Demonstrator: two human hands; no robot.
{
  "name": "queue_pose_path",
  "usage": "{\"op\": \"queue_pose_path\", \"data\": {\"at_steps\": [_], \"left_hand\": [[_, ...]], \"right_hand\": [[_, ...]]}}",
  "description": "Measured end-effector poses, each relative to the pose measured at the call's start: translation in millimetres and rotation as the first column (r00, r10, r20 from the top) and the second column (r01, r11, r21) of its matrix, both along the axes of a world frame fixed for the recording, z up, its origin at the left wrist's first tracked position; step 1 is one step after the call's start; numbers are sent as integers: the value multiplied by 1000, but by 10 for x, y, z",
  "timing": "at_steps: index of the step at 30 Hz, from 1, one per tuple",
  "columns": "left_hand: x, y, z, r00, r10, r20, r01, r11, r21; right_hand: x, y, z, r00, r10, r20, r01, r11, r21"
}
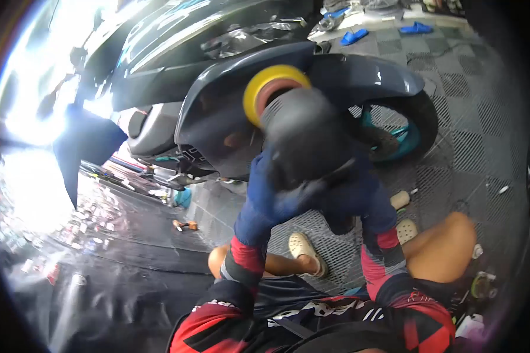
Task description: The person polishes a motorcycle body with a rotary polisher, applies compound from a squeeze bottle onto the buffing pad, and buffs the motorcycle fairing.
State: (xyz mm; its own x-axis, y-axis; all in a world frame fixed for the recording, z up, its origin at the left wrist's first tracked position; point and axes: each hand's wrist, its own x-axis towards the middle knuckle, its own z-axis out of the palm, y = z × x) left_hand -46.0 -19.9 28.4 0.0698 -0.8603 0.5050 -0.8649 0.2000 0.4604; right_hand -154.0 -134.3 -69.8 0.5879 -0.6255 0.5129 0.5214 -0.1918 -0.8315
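Observation:
A black power polisher [309, 132] with a yellow foam pad [252, 97] is between my two hands, its pad up against the dark grey side panel [212, 112] of a motor scooter. My left hand [288, 197], in dark blue covering, is closed around the polisher's near left part. On the right side of the tool body, my right hand [350, 188] grips it too. Motion blurs the tool, and its body hides most of my fingers. The scooter's front fender [365, 73] and front wheel [427, 120], with teal spokes, are just to the right.
Grey grid floor tiles [453, 135] lie around the scooter. Blue slippers [354, 37] are at the back. A cream bottle [400, 200] lies near my right foot, with containers [482, 285] at the lower right. A black sheet [129, 282] and an orange tool [185, 225] lie left.

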Motion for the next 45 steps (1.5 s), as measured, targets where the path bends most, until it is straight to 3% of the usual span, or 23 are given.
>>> {"op": "queue_pose_path", "data": {"at_steps": [4,6,9,11,12,14,16,18,20,22,26,29,31,32,34,35,36,38,39,40,42,43,45], "left_hand": [[-465,-456,533,979,128,-161,-123,992,40],[-480,-476,678,977,213,-33,-206,968,145],[-410,-263,780,971,237,-29,-235,970,63],[-315,-11,793,967,251,-52,-249,968,39],[-239,105,752,971,131,-201,-144,988,-51],[-120,314,688,940,-18,-340,-40,986,-164],[-21,508,629,703,-181,-688,14,970,-241],[196,597,415,664,-232,-711,-23,944,-329],[357,517,64,620,-301,-725,-50,907,-419],[358,455,-341,66,-541,-838,-435,740,-512],[23,683,-822,17,-673,-739,-308,700,-644],[-103,768,-949,177,-531,-829,-452,704,-547],[-26,1008,-774,154,-436,-887,-226,858,-461],[232,1082,-1191,225,-535,-815,-1,836,-549],[520,1168,-1281,158,-696,-700,261,713,-650],[450,1309,-1303,-140,-624,-769,80,767,-637],[558,1385,-1485,-173,-637,-752,121,744,-658],[442,1475,-986,98,-645,-758,46,764,-644],[417,1513,-886,77,-539,-839,-172,822,-543],[434,1570,-737,23,-584,-811,-69,809,-584],[882,1501,-1040,-269,-769,-580,279,515,-811],[738,1568,-741,-317,-764,-562,97,563,-821],[1040,1571,-820,-288,-788,-545,187,511,-839]], "right_hand": [[-231,-226,162,907,150,393,-337,819,465],[-233,-211,340,886,179,427,-385,796,466],[-202,-14,538,803,200,561,-530,671,519],[-138,104,633,894,274,354,-400,844,358],[-122,169,734,900,279,335,-392,853,344],[-64,342,976,972,184,-144,-182,983,31],[170,513,1084,986,164,-36,-165,986,-27],[365,600,1111,999,-31,-42,16,944,-329],[388,725,1216,969,-191,-156,106,892,-439],[423,795,1327,914,-229,-334,6,832,-555],[453,956,1270,899,-160,-407,-115,811,-574],[446,1130,1290,878,-166,-449,-173,766,-620],[432,1236,1338,858,-225,-461,-209,667,-715],[447,1258,1345,855,-219,-469,-219,668,-711],[480,1281,1392,885,-280,-373,-250,390,-886],[434,1342,1554,850,-308,-427,-332,317,-889],[434,1297,1554,852,-312,-420,-320,324,-890],[434,1147,1552,883,-125,-453,-421,221,-880],[359,993,1552,894,31,-447,-444,201,-873],[278,846,1498,866,203,-457,-499,285,-819],[97,488,1341,661,277,-698,-726,473,-499],[42,238,1129,630,236,-740,-719,538,-440],[-55,-281,514,450,170,-876,-615,771,-166]]}}
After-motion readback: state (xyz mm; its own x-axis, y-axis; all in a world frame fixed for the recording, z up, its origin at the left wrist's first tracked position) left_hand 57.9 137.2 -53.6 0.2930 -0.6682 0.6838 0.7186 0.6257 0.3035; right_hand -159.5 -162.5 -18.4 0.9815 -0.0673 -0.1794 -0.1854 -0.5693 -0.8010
